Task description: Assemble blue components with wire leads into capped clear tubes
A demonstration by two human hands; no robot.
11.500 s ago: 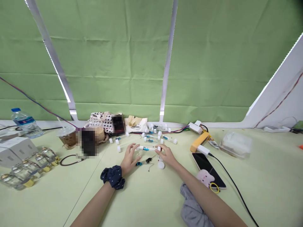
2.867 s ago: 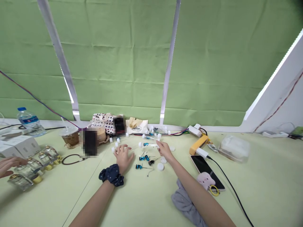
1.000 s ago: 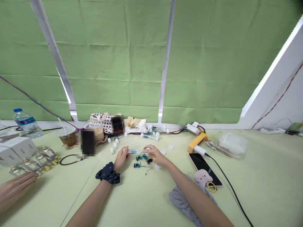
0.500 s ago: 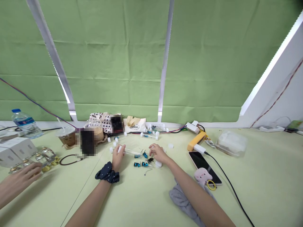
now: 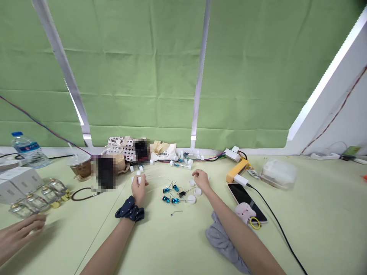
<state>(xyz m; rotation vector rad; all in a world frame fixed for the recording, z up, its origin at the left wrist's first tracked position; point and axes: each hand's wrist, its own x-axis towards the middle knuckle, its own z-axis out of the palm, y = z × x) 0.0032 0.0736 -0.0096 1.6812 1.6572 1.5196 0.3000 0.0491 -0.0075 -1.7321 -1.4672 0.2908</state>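
My left hand [image 5: 139, 188] is closed around a clear tube [image 5: 156, 176] with a white end; the tube points right and is faint in the picture. To the right, my right hand [image 5: 201, 180] has its fingers curled together just above the table, beside a partly hidden white cap; I cannot make out whether they hold anything. Between the hands lie several small blue-and-black parts with thin metal pins [image 5: 175, 200] and a black piece [image 5: 182, 194]. Round white caps [image 5: 191, 199] sit close to my right hand. A thin bent metal piece [image 5: 176, 212] lies nearer me.
Capped clear tubes [image 5: 180, 165] with blue parts inside lie behind. At right are a phone [image 5: 248, 202], a yellow block [image 5: 237, 170], a grey cloth [image 5: 222, 238] and a plastic box [image 5: 278, 173]. Another person's hand [image 5: 24, 236] is at left, near glass bottles [image 5: 37, 201].
My right hand has moved right and slightly up, away from the blue parts, uncovering white caps. My left hand has shifted slightly left and the tube tilts upward. The other person's hand has moved nearer.
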